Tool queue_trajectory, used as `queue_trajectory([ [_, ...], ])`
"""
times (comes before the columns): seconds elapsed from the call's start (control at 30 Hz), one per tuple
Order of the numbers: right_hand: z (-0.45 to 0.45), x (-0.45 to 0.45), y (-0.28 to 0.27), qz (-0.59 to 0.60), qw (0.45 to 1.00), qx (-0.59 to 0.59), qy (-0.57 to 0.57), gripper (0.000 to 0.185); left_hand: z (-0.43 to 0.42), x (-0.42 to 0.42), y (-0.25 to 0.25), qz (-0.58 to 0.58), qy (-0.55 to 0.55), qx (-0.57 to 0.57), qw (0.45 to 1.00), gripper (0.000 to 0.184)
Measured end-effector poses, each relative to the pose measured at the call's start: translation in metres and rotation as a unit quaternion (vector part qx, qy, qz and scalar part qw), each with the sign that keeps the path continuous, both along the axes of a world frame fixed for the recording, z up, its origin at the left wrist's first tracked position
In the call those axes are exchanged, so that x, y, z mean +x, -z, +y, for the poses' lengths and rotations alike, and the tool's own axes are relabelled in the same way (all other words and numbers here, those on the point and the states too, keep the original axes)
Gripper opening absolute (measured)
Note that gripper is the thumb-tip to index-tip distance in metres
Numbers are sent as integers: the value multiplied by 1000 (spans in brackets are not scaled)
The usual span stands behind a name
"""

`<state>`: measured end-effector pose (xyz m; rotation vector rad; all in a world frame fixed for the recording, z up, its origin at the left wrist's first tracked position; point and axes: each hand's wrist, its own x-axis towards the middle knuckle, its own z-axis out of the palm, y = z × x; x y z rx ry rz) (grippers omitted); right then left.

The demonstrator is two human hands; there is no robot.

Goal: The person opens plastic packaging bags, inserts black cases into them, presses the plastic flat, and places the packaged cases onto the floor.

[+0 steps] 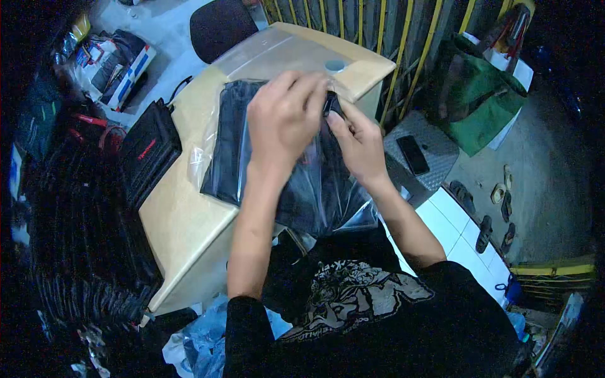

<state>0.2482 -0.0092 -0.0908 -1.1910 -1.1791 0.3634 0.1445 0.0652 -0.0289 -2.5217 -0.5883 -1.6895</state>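
A black folded item (233,135) in clear plastic lies on the light wooden table (189,214) and hangs over its near edge. At the item's far edge, my left hand (287,116) is bent with its fingers curled down; what its fingertips hold, if anything, is hidden. Just to the right, my right hand (359,135) pinches a small black part (330,104) of the item between thumb and fingers. Clear plastic (271,53) spreads over the table beyond both hands.
Dark folded items (94,233) are stacked at the left, beside a black case (151,148) with red lettering. A phone (413,155) rests on a grey patterned surface to the right. A green bag (482,113), sandals (484,233) and a dark chair (222,28) stand around.
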Motion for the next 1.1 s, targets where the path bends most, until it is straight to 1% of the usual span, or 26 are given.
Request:
queue_trajectory([
  [0.07,3,1,7,-66,997,-23,33,33,-13,2,-8,51,13,94,994,10],
  [0.1,7,8,18,-166,984,8,56,32,-22,4,-11,83,26,128,988,11],
  [0.13,10,9,25,-265,960,42,77,30,-31,8,-11,114,37,162,980,13],
  [0.2,13,-6,12,-138,983,90,78,32,-47,22,8,177,35,161,970,14],
  [0.27,24,-13,6,-114,988,-61,83,39,-60,34,31,165,62,155,972,12],
  [0.3,28,-16,4,-101,981,-139,86,43,-64,46,40,145,76,164,973,12],
  [0.33,29,-19,5,-87,967,-221,88,46,-70,55,46,126,91,170,973,12],
  [0.37,31,-21,7,-73,946,-302,89,50,-77,56,41,157,83,161,971,12],
  [0.4,33,-23,7,-61,919,-378,93,54,-78,58,42,153,84,153,973,12],
  [0.43,40,-15,37,-56,982,-162,80,44,-80,59,43,149,87,147,974,12],
  [0.47,46,-8,57,53,985,-161,43,40,-82,59,44,144,90,141,975,12],
  [0.5,55,0,70,160,975,-156,5,37,-84,57,48,154,85,126,976,12],
  [0.53,60,5,75,265,951,-153,-33,34,-85,56,55,145,76,108,981,12],
  [0.57,59,6,72,314,934,-169,-14,28,-88,52,58,137,68,88,984,12],
  [0.6,63,9,74,357,913,-198,-7,29,-91,48,61,129,61,71,987,13],
  [0.63,58,17,72,343,893,-289,-29,33,-94,38,64,135,43,94,986,12],
  [0.7,55,10,71,454,821,-303,-165,43,-103,32,65,162,71,75,981,13],
  [0.73,59,-1,82,570,746,-214,-271,48,-105,30,66,177,86,64,978,14],
  [0.8,50,-22,59,636,689,-217,-273,49,-105,26,64,187,106,47,975,16],
  [0.87,37,-34,42,615,718,-154,-287,51,-104,30,67,182,126,17,975,17],
  [0.9,37,-25,70,393,858,-112,-311,51,-103,29,71,193,164,39,967,29],
  [0.93,37,-16,98,171,949,-43,-260,55,-108,26,66,196,109,45,973,34],
  [0.97,29,-13,96,29,974,0,-227,57,-114,19,57,198,52,52,977,39],
  [1.0,26,-11,95,-112,975,44,-189,59,-119,16,53,200,-6,59,978,45],
  [1.03,27,-12,100,-116,978,22,-172,58,-121,16,64,238,-33,3,971,54],
  [1.1,38,-18,126,-118,983,-23,-140,56,-114,10,65,194,-51,-1,980,52],
])
